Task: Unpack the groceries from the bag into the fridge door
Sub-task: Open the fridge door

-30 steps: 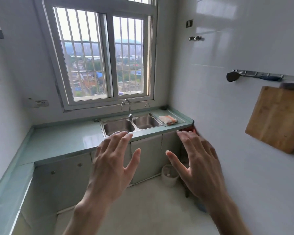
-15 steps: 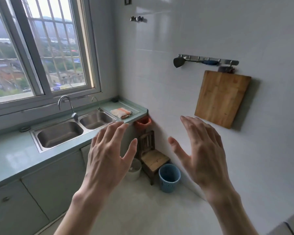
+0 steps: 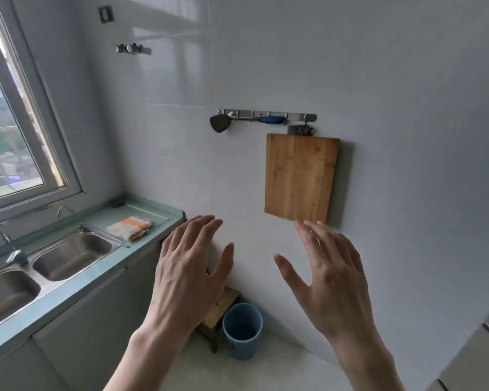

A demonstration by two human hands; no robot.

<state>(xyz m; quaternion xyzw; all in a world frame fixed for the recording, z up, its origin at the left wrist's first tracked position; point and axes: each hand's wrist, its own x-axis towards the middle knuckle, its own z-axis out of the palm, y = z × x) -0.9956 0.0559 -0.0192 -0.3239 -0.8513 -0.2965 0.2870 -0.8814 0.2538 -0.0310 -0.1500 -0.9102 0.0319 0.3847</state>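
My left hand and my right hand are raised in front of me, palms forward, fingers spread, holding nothing. Both hover before a white tiled wall. No grocery bag is in view. A grey-silver appliance edge, perhaps the fridge, shows at the bottom right corner; I cannot tell for sure.
A green counter with a double steel sink and a folded cloth runs along the left under a window. A wooden cutting board hangs below a hook rail. A blue bin and small wooden stool stand on the floor.
The view has swung to the right, from the window and sink toward the tiled wall with the cutting board. Both hands stay raised and spread, holding nothing.
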